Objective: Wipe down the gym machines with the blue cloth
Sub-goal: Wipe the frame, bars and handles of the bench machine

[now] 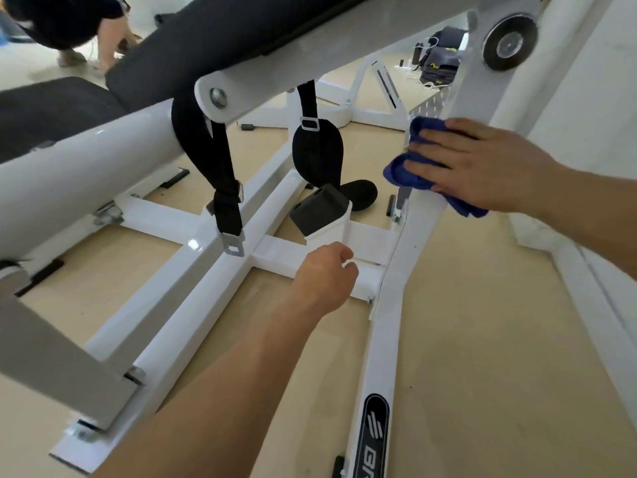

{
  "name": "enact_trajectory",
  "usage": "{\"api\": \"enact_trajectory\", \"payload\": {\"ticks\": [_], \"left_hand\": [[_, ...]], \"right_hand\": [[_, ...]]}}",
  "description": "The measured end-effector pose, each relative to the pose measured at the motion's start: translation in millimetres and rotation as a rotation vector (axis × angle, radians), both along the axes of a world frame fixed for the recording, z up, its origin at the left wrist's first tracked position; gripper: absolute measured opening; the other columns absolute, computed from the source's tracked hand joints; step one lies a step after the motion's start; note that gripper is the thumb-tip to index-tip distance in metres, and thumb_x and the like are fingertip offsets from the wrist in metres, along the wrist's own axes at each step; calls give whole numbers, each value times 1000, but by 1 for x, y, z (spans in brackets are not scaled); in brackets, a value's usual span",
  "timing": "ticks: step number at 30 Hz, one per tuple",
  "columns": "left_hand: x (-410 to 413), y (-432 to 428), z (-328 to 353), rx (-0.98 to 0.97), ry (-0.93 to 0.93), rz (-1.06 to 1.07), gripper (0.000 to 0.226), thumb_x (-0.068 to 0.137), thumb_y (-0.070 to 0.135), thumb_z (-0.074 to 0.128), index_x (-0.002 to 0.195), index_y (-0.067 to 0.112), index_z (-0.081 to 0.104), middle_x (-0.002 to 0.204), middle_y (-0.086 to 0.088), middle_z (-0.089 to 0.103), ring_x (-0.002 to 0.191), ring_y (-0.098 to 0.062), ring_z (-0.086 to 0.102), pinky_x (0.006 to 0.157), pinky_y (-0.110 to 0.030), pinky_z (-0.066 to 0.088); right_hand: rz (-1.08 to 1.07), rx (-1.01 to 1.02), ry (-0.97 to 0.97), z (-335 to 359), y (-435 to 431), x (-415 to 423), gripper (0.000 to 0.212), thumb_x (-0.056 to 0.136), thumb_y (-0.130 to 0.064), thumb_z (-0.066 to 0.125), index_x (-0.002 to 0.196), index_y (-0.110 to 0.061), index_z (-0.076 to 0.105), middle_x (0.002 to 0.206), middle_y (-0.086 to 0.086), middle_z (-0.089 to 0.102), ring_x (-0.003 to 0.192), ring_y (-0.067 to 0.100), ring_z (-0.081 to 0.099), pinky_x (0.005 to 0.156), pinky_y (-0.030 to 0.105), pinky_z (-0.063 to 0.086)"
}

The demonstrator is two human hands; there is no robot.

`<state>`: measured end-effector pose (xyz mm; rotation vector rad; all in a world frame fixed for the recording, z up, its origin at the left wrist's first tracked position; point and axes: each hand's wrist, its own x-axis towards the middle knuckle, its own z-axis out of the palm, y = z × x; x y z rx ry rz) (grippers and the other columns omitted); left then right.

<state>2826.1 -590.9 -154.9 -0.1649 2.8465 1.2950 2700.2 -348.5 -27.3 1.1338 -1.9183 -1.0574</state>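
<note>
left hand, fingers curled, empty, by black-capped post; right hand, fingers flat, on blue cloth

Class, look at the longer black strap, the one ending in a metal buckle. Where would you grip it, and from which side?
Pinch the flat webbing just above the metal buckle, coming from the right, where the left hand is. The strap hangs free there, so it should swing aside.
</note>
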Motion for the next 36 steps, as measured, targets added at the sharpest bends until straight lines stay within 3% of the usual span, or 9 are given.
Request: {"api": "enact_trajectory", "payload": {"ticks": [4, 7, 11, 17, 23, 25, 28, 31, 36], "left_hand": [[-7, 2, -4, -2, -4, 17, 34, 100, 30, 51, 132, 21, 56, 132, 4, 58, 116, -17, 57, 101, -33, 47], [-8, 9, -11, -13, 0, 6, 32, 100, 30, 51, 130, 22, 57, 131, 5, 59, 114, -17, 57, 99, -31, 48], [2, 14, -30, -48, -28, -48, 32, 99, 29, 52, 129, 23, 57, 131, 7, 59, 114, -15, 58, 98, -31, 48], [-4, 8, -28, -38, 1, -30, 30, 99, 30, 51, 128, 25, 57, 128, 8, 59, 110, -13, 58, 96, -32, 50], [-9, 12, -32, -83, -17, -17, 29, 100, 31, 52, 127, 25, 58, 129, 7, 59, 110, -13, 58, 90, -24, 44], [-6, 14, -32, -87, -21, -21, 29, 100, 30, 52, 128, 25, 57, 129, 7, 59, 110, -13, 58, 90, -23, 42], [-3, 15, -31, -96, 4, -17, 29, 99, 30, 53, 127, 25, 58, 128, 8, 60, 107, -11, 58, 88, -22, 41], [-2, 11, -27, -92, 10, -8, 29, 99, 30, 53, 128, 24, 58, 128, 7, 59, 107, -12, 58, 89, -24, 43], [-10, 3, -23, -90, -13, 37, 32, 100, 28, 51, 131, 19, 57, 131, 2, 60, 113, -17, 58, 95, -29, 45]], "right_hand": [[-106, -140, 85, -9, -16, 1, 61, 84, -16, 71, 141, -8, 49, 149, 20, 45, 143, 39, 33, 121, 51, 20], [-136, -142, 55, -60, -16, 6, 56, 94, -19, 55, 148, -14, 42, 160, 19, 27, 150, 39, 17, 122, 49, 3], [-249, -12, -116, -119, -15, 20, 62, 101, -21, 40, 158, -25, 15, 167, 12, -1, 153, 35, -5, 118, 48, -16], [-38, -240, 12, -54, -3, 7, 52, 94, -11, 53, 145, -15, 46, 159, 17, 32, 146, 38, 28, 121, 48, 14], [-30, -402, 56, -61, -5, -2, 58, 91, -8, 57, 146, -16, 45, 160, 15, 29, 146, 40, 24, 121, 48, 6], [-84, -318, -70, -97, -11, 12, 63, 86, -7, 62, 146, -15, 47, 161, 15, 28, 147, 40, 25, 120, 47, 5], [-257, -234, -250, -124, -12, 33, 66, 95, -7, 53, 155, -17, 28, 166, 12, 7, 153, 33, 4, 121, 43, -3], [-124, -449, -159, -100, -10, 31, 57, 90, -1, 46, 146, -12, 46, 160, 19, 29, 147, 43, 25, 119, 53, 18], [-142, -926, -123, -51, -30, 23, 72, 90, 3, 55, 154, -16, 27, 163, 22, 12, 149, 46, 9, 113, 62, 31]]}}
